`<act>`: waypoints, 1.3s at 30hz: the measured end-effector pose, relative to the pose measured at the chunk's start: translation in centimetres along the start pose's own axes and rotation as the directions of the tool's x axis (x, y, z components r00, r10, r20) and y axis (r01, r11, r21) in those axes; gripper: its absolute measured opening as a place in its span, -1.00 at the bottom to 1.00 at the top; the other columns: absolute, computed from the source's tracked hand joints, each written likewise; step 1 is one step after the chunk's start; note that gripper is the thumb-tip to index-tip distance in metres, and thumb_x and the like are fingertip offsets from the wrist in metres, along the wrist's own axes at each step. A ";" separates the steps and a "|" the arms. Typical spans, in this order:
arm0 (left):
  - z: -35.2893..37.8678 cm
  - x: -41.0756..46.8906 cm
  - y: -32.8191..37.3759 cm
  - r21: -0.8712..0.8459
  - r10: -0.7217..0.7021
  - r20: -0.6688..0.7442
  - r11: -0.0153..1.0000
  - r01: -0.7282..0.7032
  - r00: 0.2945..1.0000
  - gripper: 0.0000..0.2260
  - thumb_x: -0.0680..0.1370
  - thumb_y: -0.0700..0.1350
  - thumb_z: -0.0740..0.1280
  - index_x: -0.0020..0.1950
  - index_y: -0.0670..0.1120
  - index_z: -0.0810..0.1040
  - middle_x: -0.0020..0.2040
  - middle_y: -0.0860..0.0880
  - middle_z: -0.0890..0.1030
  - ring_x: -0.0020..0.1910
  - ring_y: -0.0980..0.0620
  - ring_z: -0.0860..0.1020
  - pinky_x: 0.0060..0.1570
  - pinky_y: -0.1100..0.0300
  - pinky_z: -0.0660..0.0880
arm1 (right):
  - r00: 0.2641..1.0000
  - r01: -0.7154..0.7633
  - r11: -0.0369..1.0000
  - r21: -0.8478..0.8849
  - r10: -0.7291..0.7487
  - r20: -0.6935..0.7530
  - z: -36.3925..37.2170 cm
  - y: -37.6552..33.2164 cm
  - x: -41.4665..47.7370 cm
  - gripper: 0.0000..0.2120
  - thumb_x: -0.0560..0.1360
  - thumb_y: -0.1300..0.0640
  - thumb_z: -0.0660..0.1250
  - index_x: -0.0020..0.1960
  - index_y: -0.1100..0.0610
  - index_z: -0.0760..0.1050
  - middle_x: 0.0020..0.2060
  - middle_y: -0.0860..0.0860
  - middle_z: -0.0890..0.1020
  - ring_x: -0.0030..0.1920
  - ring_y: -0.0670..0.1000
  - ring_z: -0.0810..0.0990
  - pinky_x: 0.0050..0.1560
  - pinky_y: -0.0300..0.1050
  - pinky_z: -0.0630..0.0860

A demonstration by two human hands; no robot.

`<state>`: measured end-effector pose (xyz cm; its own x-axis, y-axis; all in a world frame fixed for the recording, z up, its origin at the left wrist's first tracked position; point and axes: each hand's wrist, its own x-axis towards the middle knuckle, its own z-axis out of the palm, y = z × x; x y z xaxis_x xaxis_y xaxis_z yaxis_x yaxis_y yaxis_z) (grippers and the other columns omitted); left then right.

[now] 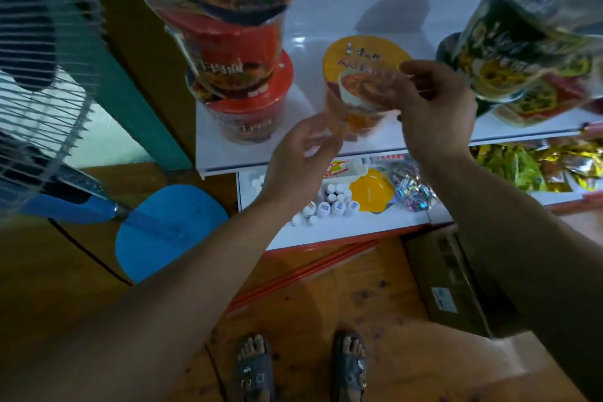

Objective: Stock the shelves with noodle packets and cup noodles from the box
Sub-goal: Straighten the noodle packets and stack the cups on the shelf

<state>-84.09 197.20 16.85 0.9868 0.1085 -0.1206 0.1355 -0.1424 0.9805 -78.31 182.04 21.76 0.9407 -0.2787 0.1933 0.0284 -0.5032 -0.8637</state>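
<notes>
An orange cup noodle (355, 75) stands in the middle of the white top shelf (228, 153). My right hand (437, 108) grips its lid rim from the right, thumb above and fingers curled below. My left hand (303, 157) is blurred at the cup's lower left side with its fingers apart; I cannot tell if it touches the cup. Two red cup noodles (228, 42) are stacked at the shelf's left end. A stack of dark green cup noodles (528, 36) leans at the right. The cardboard box (450, 274) sits on the floor at the lower right, under my right forearm.
A lower shelf (342, 232) holds small white bottles (329, 206), a yellow pack (372, 188), shiny wrapped sweets (414, 192) and snack packets (535, 166). A standing fan (36, 81) with a blue base (169, 232) is at the left. My sandalled feet stand on the wooden floor (310, 310).
</notes>
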 end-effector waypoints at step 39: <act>4.9 6.6 -0.7 -0.357 -0.056 -0.269 0.933 -0.045 0.962 -0.65 0.66 0.02 0.20 0.41 -0.06 0.45 0.22 0.04 0.63 0.18 0.15 0.59 0.11 0.20 0.55 | 0.801 -0.528 0.779 0.338 0.324 0.503 0.7 3.8 3.4 -0.63 0.54 0.08 0.32 0.33 0.04 0.38 -0.11 -0.09 0.53 -0.17 -0.13 0.58 -0.02 0.02 0.64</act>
<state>-77.22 193.21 14.58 0.9172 0.3769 -0.1291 0.0497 0.2133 0.9757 -74.80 179.77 18.77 0.9329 0.0254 -0.3593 -0.3600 0.0314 -0.9324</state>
